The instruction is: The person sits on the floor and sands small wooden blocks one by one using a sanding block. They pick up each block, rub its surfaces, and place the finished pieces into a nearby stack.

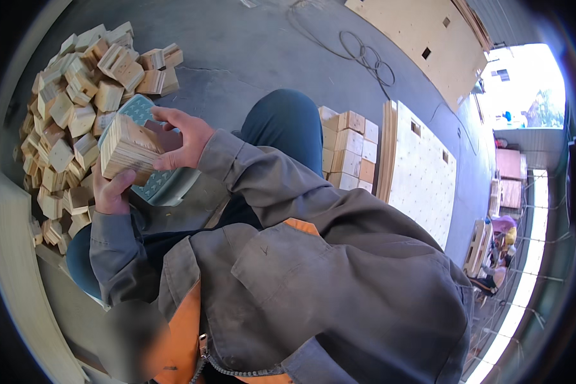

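A squared block of layered wood [129,148] is tilted above a light blue-green plastic stool [163,184] with a patterned top. My left hand [113,191] grips the block from below, its thumb against the lower side. On the block's right side, my right hand [189,136] is curled with fingers above and thumb below. Between them is a thin dark-brown piece, lying against the block; its kind is unclear. The block hides most of my left fingers. Close by on the left is a big heap of similar wooden blocks [61,157].
Right of my knee, more blocks [348,150] are stacked in neat rows. Beside them stand pale wooden boards [422,163] with square holes, and a larger board [422,38] lies beyond. A cable [365,54] loops across the grey floor. A pale panel [9,256] borders the left side.
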Demonstrator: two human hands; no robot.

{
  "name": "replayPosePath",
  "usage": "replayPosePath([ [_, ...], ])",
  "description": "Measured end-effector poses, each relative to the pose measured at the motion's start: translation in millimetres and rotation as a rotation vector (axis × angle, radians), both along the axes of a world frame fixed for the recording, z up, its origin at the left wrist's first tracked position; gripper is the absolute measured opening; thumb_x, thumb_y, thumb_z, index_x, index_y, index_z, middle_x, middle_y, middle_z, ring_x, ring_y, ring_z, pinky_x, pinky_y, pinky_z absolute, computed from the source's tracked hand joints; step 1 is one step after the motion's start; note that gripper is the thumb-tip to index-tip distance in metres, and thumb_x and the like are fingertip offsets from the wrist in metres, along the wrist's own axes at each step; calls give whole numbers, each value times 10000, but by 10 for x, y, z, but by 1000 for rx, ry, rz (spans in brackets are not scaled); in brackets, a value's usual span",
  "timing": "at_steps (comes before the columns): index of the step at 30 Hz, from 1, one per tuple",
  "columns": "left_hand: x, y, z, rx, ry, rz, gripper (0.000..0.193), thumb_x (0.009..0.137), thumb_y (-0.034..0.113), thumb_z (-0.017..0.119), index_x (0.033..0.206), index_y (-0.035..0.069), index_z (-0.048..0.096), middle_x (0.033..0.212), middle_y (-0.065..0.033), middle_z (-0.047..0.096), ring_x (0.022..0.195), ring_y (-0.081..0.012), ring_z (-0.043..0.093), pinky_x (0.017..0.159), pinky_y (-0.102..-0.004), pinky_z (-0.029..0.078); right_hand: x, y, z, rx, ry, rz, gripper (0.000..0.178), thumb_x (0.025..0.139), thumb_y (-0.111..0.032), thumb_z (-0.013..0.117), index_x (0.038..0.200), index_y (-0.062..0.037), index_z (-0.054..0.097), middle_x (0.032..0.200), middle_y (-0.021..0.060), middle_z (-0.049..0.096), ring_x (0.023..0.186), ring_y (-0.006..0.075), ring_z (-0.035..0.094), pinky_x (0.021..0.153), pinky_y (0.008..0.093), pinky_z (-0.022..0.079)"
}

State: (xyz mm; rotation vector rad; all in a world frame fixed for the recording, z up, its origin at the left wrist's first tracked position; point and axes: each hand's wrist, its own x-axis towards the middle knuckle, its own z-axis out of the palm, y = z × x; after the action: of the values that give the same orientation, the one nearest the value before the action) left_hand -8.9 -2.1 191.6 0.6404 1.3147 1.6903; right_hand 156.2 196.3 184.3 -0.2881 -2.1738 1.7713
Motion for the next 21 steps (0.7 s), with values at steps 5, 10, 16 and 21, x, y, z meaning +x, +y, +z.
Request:
replayPosePath([
  [5,84,87,67,-45,25,-119,1018,609,96,820,1545,4,429,1430,-146,617,1312,-301,620,1125,-417,486,113,17,-24,40,23,62,1203,683,-379,982,1631,-25,333,1521,187,530,1352,290,532,1133,441,451],
  [10,64,131,-143,38,59,-144,1069,596,31,846,1565,5,394,1468,-148,581,1370,-306,573,1159,-442,463,167,2,18,-203,43,103,1175,691,-213,967,1648,-56,304,1493,174,543,1372,264,526,1114,427,475],
  [16,95,208,-111,53,8,-166,1128,595,60,871,1588,16,336,1473,-156,568,1367,-326,575,1160,-455,467,143,46,-32,-107,68,55,1213,651,-173,961,1647,-31,283,1504,183,547,1375,277,543,1122,409,471],
  [21,123,224,-102,71,5,-132,1101,579,35,859,1575,17,389,1481,-142,580,1381,-308,565,1183,-438,429,145,86,5,26,15,70,1266,653,-134,954,1681,-82,216,1555,164,511,1412,285,513,1097,435,493],
])
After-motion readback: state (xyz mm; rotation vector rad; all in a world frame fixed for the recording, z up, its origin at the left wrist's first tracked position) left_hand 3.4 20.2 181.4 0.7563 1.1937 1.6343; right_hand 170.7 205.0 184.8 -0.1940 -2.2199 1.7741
